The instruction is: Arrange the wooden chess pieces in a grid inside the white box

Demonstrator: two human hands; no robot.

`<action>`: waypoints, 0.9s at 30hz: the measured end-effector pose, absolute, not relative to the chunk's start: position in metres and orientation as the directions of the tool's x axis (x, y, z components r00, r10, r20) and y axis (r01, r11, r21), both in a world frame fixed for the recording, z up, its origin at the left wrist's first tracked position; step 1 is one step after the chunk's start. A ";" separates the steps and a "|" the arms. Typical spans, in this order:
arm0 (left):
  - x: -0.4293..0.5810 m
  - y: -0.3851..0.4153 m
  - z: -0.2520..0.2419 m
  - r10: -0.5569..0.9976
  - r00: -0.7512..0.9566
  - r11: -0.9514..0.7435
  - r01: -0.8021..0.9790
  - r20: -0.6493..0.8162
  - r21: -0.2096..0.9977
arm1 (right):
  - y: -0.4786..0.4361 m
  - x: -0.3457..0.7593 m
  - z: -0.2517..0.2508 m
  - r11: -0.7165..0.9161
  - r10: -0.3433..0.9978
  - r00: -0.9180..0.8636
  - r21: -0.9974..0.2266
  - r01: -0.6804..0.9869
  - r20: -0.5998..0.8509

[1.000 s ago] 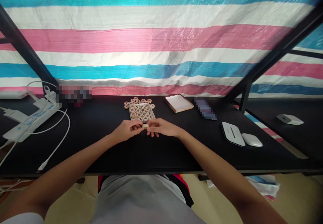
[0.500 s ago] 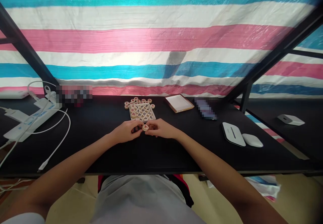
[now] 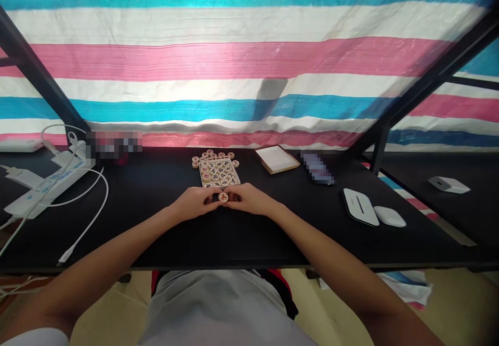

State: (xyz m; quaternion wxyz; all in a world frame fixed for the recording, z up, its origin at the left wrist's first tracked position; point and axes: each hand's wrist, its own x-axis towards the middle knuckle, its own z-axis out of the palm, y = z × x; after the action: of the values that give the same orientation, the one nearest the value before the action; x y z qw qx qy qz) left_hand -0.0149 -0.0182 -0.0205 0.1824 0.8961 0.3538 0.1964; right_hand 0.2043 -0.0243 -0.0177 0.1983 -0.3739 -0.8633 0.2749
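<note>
Wooden chess piece (image 3: 223, 197) was pinched between left hand (image 3: 195, 204) and right hand (image 3: 249, 200), held together at near side of tray (image 3: 201, 174); tray looked nearly full; loose pieces (image 3: 212, 154) lay behind tray.

A makeshift workstation was indicated by a black table (image 3: 156, 221) backed by striped plastic tarpaulin (image 3: 249, 60) and a white power strip (image 3: 47, 190).
</note>
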 end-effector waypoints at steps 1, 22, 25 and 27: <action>-0.016 -0.018 -0.021 0.706 0.671 -0.686 0.568 0.226 0.455 | -0.024 0.205 -0.018 0.574 0.751 -0.645 -0.620 0.535 0.138; -0.034 0.005 -0.011 0.890 0.430 -0.455 0.810 0.154 0.370 | 0.017 0.234 -0.047 0.529 0.817 -0.394 -0.276 0.802 0.421; -0.034 0.003 -0.010 0.893 0.432 -0.447 0.817 0.126 0.365 | 0.025 0.234 -0.055 0.475 0.843 -0.388 -0.178 0.862 0.372; -0.034 0.002 -0.009 0.890 0.439 -0.452 0.816 0.121 0.361 | 0.027 0.233 -0.055 0.447 0.858 -0.379 -0.139 0.884 0.346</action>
State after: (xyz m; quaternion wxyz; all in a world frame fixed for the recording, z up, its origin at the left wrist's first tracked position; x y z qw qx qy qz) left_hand -0.0336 0.0022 -0.0093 0.1254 0.8390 0.5084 0.1481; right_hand 0.2327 0.0266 -0.0553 0.1869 -0.5248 -0.8297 -0.0344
